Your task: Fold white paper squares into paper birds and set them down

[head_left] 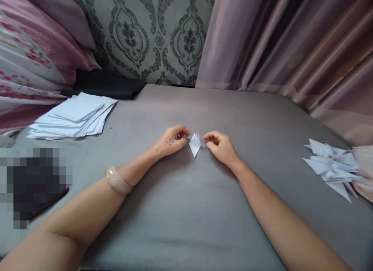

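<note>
A small white folded paper (195, 145), kite-shaped with several short points at its top, lies on the grey cloth between my two hands. My left hand (174, 140) rests just left of it, fingers curled and thumb a little apart from the index finger, holding nothing. On the other side, my right hand (220, 144) has loosely bent fingers with a gap to the thumb, and nothing shows between them. A narrow space separates the right fingertips from the paper. The left fingertips come very close to its edge; I cannot tell whether they touch.
A stack of white paper sheets (78, 115) lies at the left, with a folded black cloth (105, 83) behind it. Several folded white paper pieces (332, 164) are piled at the right. Pink curtains (247, 37) and a patterned wall (159, 34) border the grey surface (186, 224).
</note>
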`<state>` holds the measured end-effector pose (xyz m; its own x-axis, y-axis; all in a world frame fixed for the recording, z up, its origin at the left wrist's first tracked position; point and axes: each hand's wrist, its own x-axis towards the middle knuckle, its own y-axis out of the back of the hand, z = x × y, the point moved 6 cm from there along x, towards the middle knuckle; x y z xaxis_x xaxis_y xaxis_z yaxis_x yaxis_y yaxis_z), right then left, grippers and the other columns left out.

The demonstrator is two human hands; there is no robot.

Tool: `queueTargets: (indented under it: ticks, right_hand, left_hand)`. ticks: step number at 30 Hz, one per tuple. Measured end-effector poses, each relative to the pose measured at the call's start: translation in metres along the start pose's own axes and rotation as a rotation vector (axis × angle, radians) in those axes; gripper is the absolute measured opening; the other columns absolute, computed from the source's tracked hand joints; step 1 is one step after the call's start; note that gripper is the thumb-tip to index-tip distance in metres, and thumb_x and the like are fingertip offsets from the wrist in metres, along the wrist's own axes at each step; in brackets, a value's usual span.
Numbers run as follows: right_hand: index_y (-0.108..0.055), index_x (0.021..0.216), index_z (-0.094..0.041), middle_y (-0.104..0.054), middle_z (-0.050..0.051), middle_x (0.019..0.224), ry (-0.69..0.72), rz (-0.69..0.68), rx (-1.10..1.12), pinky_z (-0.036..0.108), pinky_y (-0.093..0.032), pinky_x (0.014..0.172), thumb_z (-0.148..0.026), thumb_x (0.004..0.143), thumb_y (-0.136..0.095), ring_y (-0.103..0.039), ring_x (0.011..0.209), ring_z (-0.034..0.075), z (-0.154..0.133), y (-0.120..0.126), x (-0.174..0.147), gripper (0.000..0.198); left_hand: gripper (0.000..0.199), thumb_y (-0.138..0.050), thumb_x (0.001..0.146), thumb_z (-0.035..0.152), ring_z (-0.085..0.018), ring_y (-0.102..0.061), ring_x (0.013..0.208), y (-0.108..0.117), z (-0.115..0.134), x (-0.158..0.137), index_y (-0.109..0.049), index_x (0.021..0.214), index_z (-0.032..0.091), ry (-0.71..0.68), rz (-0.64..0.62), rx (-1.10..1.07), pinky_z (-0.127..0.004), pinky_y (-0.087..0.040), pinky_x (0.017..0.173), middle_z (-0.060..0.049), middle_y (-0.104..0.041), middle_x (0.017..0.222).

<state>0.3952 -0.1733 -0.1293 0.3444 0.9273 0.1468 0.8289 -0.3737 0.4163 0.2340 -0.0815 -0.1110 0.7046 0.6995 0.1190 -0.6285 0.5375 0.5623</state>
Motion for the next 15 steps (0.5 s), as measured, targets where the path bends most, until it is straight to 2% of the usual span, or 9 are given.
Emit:
queueTargets:
  ticks: [5,11,15]
  right_hand:
    - [-0.061,0.076,-0.02,-0.064,-0.001,0.069,0.035,-0.008,-0.065,0.027,-0.043,0.061,-0.02,0.067,-0.053,-0.055,0.061,0.013,-0.003,-0.001,-0.001,0.012]
    - [-0.064,0.077,-0.02,-0.066,-0.001,0.072,0.055,-0.011,-0.086,0.028,-0.044,0.065,-0.02,0.07,-0.052,-0.057,0.064,0.014,-0.008,-0.002,-0.002,0.014]
    - [-0.065,0.077,-0.02,-0.067,0.0,0.072,0.044,-0.008,-0.085,0.028,-0.044,0.067,-0.02,0.07,-0.052,-0.058,0.066,0.014,-0.008,-0.003,-0.003,0.015]
  left_hand:
    - [0.032,-0.048,0.065,0.013,-0.011,-0.051,0.062,-0.003,0.001,0.0,-0.066,0.09,0.015,-0.014,-0.021,-0.022,-0.022,-0.043,0.058,-0.001,-0.062,0.079]
    - [0.023,-0.061,0.073,0.022,-0.015,-0.059,0.081,-0.016,0.006,0.001,-0.066,0.095,0.017,-0.127,-0.078,-0.039,-0.026,-0.047,0.073,-0.004,-0.067,0.092]
    - [0.016,-0.064,0.075,0.027,-0.013,-0.055,0.073,-0.022,0.003,0.005,-0.065,0.089,0.017,-0.131,-0.051,0.005,-0.025,-0.044,0.067,-0.001,-0.064,0.081]
